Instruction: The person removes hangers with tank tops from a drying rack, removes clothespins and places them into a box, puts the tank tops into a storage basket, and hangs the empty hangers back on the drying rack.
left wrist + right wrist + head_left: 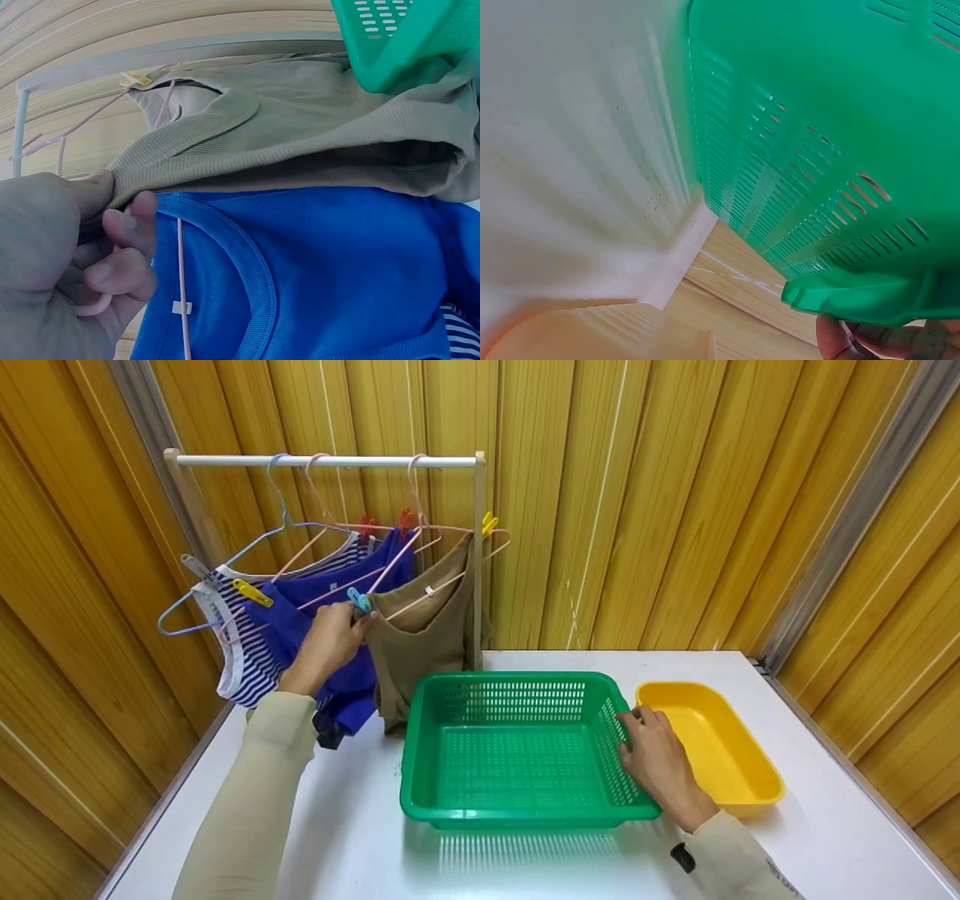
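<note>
My left hand point(326, 637) pinches the shoulder strap of a brown tank top point(420, 649), just below a blue clothespin point(358, 600). The left wrist view shows thumb and fingers on the strap point(142, 169), with the end of a pink hanger point(94, 306) among the curled fingers. Behind it hang a blue shirt point(349, 660) and a striped top point(259, 667). With my right hand point(660, 757) I grip the right rim of a green perforated basket point(517, 814), which has nothing in it. Whether its base touches the table, I cannot tell.
A clothes rack with a white rod point(375, 461) stands at the back left. To the right of the basket sits a yellow basin point(724, 754). Red clothespins point(406, 520) and yellow clothespins point(253, 592) are on the hangers. Wood-patterned walls enclose the white table point(345, 840).
</note>
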Tool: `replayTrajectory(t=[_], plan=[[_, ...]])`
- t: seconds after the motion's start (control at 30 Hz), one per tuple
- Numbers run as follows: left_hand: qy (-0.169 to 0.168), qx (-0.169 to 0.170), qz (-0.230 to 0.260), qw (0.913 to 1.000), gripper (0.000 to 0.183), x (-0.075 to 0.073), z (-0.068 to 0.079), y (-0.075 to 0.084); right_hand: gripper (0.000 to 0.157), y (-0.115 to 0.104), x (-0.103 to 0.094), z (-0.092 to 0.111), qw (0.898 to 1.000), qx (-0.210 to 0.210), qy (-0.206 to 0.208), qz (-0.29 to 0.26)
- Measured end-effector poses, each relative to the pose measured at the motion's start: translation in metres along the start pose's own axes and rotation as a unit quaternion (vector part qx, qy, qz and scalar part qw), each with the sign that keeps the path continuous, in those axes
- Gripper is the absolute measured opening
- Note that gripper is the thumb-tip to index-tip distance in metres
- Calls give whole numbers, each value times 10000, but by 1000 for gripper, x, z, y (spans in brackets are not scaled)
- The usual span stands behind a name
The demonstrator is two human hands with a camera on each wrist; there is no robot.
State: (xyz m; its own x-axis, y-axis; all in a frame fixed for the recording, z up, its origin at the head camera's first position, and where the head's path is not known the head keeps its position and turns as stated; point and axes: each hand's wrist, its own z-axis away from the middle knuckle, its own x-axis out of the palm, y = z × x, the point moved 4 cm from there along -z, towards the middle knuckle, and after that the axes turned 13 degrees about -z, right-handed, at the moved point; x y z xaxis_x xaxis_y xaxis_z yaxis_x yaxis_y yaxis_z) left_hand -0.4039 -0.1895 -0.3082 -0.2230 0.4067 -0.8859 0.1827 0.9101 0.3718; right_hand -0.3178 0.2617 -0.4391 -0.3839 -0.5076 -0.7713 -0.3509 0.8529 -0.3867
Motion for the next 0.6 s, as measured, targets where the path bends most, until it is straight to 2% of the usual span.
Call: replayTrajectory(t=[0.3,0.6], plan=[[241,103,140,9996,25,2,1,-1,31,0,1,-1,10000,-48,16,-11],[514,170,181,9984,24,2,2,-1,29,1,0,1,9996,-182,218,4]])
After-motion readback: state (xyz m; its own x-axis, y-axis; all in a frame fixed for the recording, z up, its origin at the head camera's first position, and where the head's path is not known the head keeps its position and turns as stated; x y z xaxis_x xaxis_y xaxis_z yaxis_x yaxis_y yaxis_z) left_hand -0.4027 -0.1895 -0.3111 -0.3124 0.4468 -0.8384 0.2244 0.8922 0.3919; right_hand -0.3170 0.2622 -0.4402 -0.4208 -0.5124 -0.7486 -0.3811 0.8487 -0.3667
